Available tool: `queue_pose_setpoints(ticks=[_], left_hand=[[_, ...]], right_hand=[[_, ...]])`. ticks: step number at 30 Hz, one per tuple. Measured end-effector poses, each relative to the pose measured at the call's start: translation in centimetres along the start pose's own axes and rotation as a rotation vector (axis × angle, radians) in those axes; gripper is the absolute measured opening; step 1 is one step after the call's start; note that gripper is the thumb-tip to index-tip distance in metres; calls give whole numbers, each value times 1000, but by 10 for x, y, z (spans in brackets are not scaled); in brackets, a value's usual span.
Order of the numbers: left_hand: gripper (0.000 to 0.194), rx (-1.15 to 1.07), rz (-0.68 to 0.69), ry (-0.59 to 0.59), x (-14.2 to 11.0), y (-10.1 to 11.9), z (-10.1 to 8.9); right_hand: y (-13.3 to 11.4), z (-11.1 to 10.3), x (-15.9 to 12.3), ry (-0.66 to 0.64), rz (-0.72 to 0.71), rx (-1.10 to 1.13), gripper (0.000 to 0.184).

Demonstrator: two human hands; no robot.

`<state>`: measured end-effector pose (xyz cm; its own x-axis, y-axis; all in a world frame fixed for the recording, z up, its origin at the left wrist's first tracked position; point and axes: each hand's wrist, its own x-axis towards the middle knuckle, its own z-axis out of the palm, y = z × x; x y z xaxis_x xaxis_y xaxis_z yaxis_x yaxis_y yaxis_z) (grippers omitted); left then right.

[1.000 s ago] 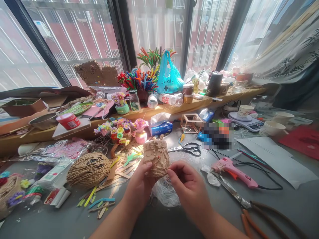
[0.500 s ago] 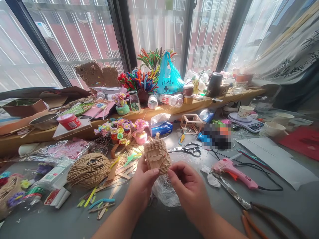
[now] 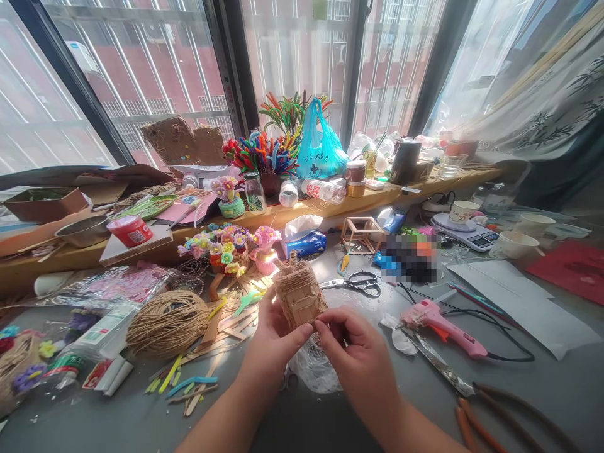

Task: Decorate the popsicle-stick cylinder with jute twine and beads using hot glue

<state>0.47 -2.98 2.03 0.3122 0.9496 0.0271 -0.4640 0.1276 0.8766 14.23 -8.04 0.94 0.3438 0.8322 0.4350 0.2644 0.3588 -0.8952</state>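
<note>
A small cardboard house-like craft (image 3: pixel 301 294), wrapped with twine and bearing raised strips on its face, is tilted up above the middle of the table. My left hand (image 3: pixel 274 343) grips its left side and lower edge, thumb across the front. At its lower right corner, my right hand (image 3: pixel 358 352) has thumb and forefinger pinched together against the edge; whether something tiny is between them cannot be seen. Beneath lies a crumpled clear plastic bag (image 3: pixel 317 368). Black-handled scissors (image 3: pixel 363 284) lie just behind the craft.
A ball of twine (image 3: pixel 167 324) and wooden sticks (image 3: pixel 202 390) lie to the left. On the right are a pink glue gun (image 3: pixel 443 327) with its cable, large shears (image 3: pixel 472 390) and white paper (image 3: pixel 519 296). Yarn flowers (image 3: pixel 226 245) stand behind, below a crowded windowsill.
The craft has turned and tipped in my hands, showing more of its twined top edge. My right fingertips have shifted slightly left along its lower corner.
</note>
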Motion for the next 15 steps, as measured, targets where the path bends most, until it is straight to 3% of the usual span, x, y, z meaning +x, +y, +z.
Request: queue_pose_setpoints(ticks=[8,15], left_hand=[[93,3,8,-36,1,-1,0],[102,-7,9,-21,2,-3,-3]], right_hand=[[1,-1,-1,-12,-59,-36,10],[2,-1,1,-4,-58,-43,9]])
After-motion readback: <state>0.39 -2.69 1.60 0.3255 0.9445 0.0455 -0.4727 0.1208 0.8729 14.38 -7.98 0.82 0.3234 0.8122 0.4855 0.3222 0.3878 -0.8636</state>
